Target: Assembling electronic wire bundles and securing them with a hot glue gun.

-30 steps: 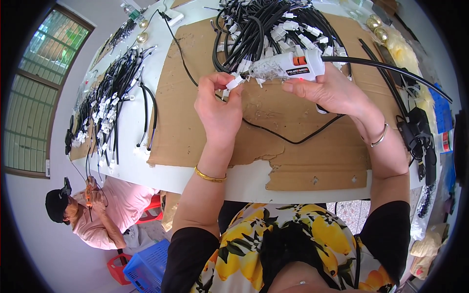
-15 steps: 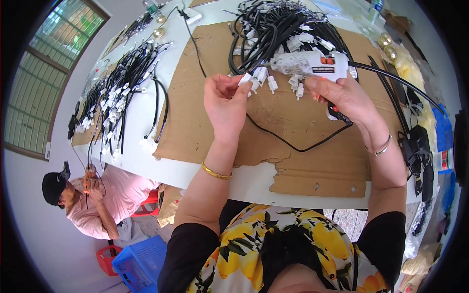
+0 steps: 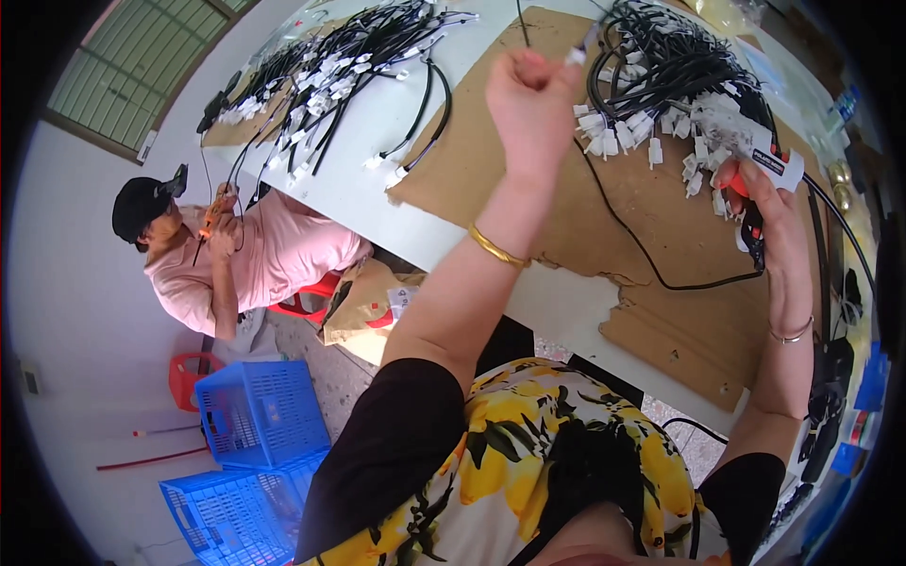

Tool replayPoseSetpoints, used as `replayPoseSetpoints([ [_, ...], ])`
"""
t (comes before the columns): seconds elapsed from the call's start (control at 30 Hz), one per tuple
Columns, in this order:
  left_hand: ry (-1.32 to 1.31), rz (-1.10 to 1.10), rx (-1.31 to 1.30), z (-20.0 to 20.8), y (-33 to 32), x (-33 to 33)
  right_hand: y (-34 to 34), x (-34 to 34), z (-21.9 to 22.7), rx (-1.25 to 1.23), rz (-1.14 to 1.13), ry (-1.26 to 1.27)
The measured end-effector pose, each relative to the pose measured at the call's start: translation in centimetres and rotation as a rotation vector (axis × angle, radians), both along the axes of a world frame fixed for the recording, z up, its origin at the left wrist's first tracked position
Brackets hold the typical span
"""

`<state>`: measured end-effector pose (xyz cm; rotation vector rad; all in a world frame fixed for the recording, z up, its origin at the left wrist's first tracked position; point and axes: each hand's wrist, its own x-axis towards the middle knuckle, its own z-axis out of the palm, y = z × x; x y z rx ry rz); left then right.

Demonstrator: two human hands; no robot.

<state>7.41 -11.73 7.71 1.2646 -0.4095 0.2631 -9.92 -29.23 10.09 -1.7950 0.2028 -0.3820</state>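
My left hand [image 3: 530, 104] is raised over the cardboard sheet [image 3: 528, 226], fingers pinched on a white connector [image 3: 577, 57] with a thin cable running up from it. My right hand [image 3: 781, 212] grips a white hot glue gun [image 3: 776, 168] with a red trigger, its nozzle end toward the cable bundle. That bundle of black cables [image 3: 651, 71] lies on the cardboard between the hands. Many white connectors [image 3: 655, 151] hang from its near side, some right beside the glue gun.
More black cables with white connectors [image 3: 332, 83] are heaped on the white table [image 3: 444, 212] at left. The glue gun's black cord [image 3: 651, 264] crosses the cardboard. A person in pink [image 3: 260, 241] sits at the left, holding an orange tool. Blue crates [image 3: 269, 415] stand on the floor.
The view has swung, shifting the table rightward. My left hand has moved away from the glue gun with the connector, up and to the left. My right hand still holds the gun.
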Motion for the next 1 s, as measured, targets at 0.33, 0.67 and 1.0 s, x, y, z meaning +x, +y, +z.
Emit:
replayPoseSetpoints([
  [0.33, -0.313, 0.183, 0.040, 8.5, 10.3, 6.2, -0.2, -0.3, -0.3, -0.001, 0.026, -0.032],
  [0.67, -0.014, 0.295, 0.275, -1.5, 20.3, 7.7, 0.2, 0.1, -0.4, 0.008, 0.013, 0.003],
  [1.0, -0.042, 0.280, 0.508, -6.3, 21.2, 5.0, 0.8, 0.4, -0.4, -0.008, 0.017, 0.065],
])
